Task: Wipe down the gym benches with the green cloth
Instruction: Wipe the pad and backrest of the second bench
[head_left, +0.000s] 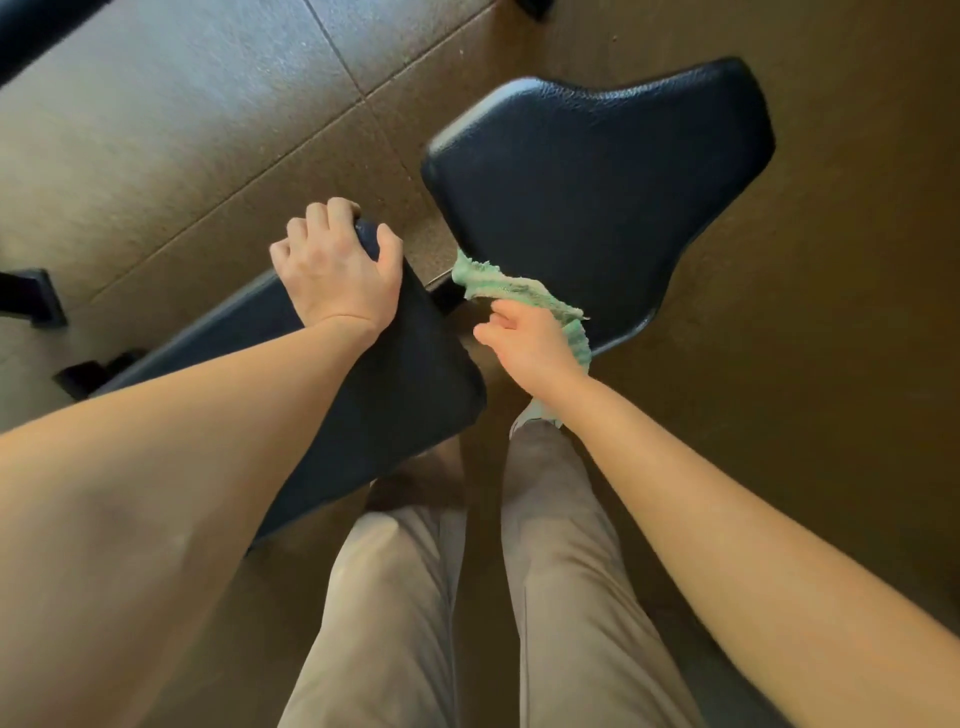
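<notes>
Between the two black pads, the right hand (530, 348) pinched the bunched green cloth (511, 288) at the seat pad's (597, 182) near edge; the left hand (332, 265) gripped the backrest (410, 374). Spreading the cloth flat would likely wipe better.

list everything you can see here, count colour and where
seat pad: 1, black, centre right, above the cloth
back pad: 1, black, centre, tilted, under the left hand
green cloth: 1, green, bunched at the seat pad's near edge
bench frame: 1, dark, left of the back pad, with feet on the floor
floor: brown tiles, all round
trousers: 1 pair, beige, bottom centre
left hand: 1, gripping the top end of the back pad
right hand: 1, holding the green cloth
</notes>
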